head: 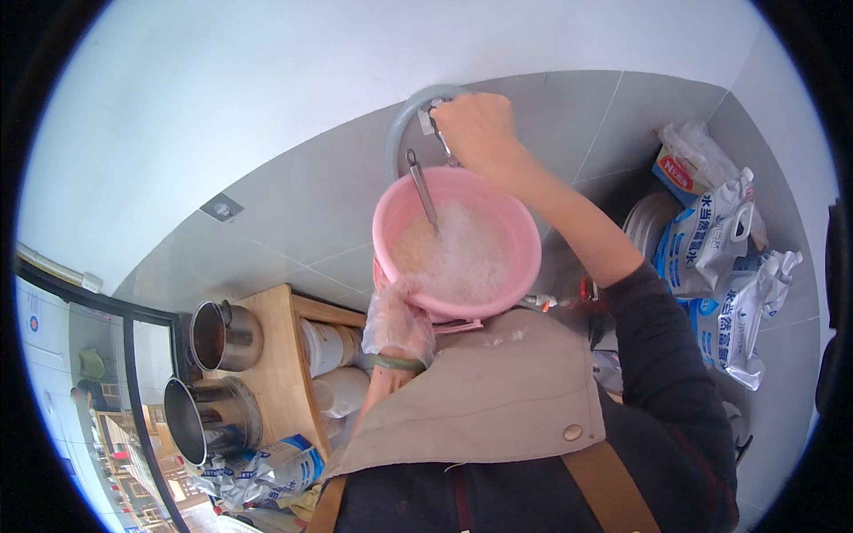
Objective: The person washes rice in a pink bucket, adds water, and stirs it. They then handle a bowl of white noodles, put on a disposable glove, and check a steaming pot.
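A pink plastic bucket point(528, 266) stands tilted before me, with foamy, cloudy liquid point(466, 256) in it. The steel handle of a utensil point(422, 190) rises from the liquid and leans on the bucket's far rim; its lower end is hidden. My left hand point(398, 318), in a clear plastic glove with a green bangle at the wrist, grips the bucket's near left rim. My bare right hand point(476, 130) is closed around a metal fitting at the wall beyond the bucket, beside a clear hose point(398, 136). The fingers partly hide the fitting.
Two steel pots point(243, 336) stand on a wooden shelf unit point(283, 373) at the left, with white tubs inside it. Silver-and-blue pouches point(710, 240) and a box point(674, 174) are piled at the right. Near the bucket's right side is a red valve handle point(585, 289).
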The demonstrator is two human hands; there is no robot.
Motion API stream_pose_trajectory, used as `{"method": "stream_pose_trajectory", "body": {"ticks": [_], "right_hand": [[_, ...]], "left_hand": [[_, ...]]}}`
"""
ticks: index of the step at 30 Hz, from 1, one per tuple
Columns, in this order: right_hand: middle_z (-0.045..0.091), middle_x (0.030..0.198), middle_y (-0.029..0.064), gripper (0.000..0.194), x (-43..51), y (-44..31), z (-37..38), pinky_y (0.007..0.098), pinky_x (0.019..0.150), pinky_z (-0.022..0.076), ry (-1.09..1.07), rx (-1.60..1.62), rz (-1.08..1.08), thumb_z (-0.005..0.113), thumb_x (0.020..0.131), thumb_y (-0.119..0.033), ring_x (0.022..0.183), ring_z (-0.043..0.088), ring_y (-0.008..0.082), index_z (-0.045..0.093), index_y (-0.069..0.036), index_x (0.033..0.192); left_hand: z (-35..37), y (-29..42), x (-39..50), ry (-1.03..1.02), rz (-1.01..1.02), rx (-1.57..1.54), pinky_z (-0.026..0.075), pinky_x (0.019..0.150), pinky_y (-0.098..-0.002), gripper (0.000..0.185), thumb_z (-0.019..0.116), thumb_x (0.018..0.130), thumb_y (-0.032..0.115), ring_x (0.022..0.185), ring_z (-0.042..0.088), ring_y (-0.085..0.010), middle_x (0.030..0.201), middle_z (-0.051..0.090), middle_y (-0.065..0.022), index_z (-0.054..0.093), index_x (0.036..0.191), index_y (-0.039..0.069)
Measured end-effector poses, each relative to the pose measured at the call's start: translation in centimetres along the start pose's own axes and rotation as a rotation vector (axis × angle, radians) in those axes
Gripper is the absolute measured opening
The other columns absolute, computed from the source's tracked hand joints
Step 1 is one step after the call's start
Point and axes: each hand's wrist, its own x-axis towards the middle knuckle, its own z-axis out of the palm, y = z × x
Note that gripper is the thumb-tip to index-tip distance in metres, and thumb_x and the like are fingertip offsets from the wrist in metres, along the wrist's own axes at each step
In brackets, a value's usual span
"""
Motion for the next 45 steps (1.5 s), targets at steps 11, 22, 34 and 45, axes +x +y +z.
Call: {"method": "stream_pose_trajectory", "body": {"ticks": [11,22,34,45], "right_hand": [[0.066,0.097,0.0163,0.039,-12.1,6.9,8.5,0.0342,0.076,0.0493,-0.226,1.108,0.535,0.048,0.097,-0.034,0.09,0.065,0.0234,0.055,-0.006,0.124],[0.065,0.088,0.0163,0.033,-11.9,4.5,10.7,0.0367,0.071,0.0486,-0.498,0.887,0.116,0.05,0.096,-0.031,0.082,0.064,0.0266,0.061,-0.002,0.107],[0.064,0.073,0.0169,0.022,-18.0,-4.0,7.3,0.0336,0.061,0.048,-0.906,1.348,-0.059,0.06,0.079,-0.012,0.063,0.061,0.0207,0.059,0.006,0.092],[0.065,0.079,0.0155,0.021,-23.0,-10.3,4.8,0.0315,0.063,0.0484,-1.084,1.426,-0.407,0.058,0.08,-0.008,0.07,0.062,0.0165,0.059,0.003,0.097]], "left_hand": [[-2.4,-2.1,-0.7,0.058,0.051,0.029,0.047,0.09,-0.0333,0.031,0.053,0.075,-0.005,0.096,0.055,-0.0197,0.103,0.055,-0.0064,0.051,0.104,0.002],[-6.0,-5.7,-4.7,0.305,0.098,-0.066,0.047,0.088,-0.0363,0.024,0.056,0.075,-0.003,0.094,0.056,-0.0202,0.096,0.055,-0.0061,0.048,0.096,0.005],[-10.8,-13.5,-15.8,0.64,0.2,-0.528,0.047,0.094,-0.0425,0.043,0.051,0.082,0.009,0.111,0.054,-0.0304,0.118,0.054,-0.0199,0.045,0.122,-0.005],[-13.5,-23.4,-23.7,0.767,0.479,-0.653,0.049,0.092,-0.0417,0.041,0.057,0.086,0.018,0.107,0.057,-0.0285,0.117,0.057,-0.016,0.05,0.121,-0.001]]}}
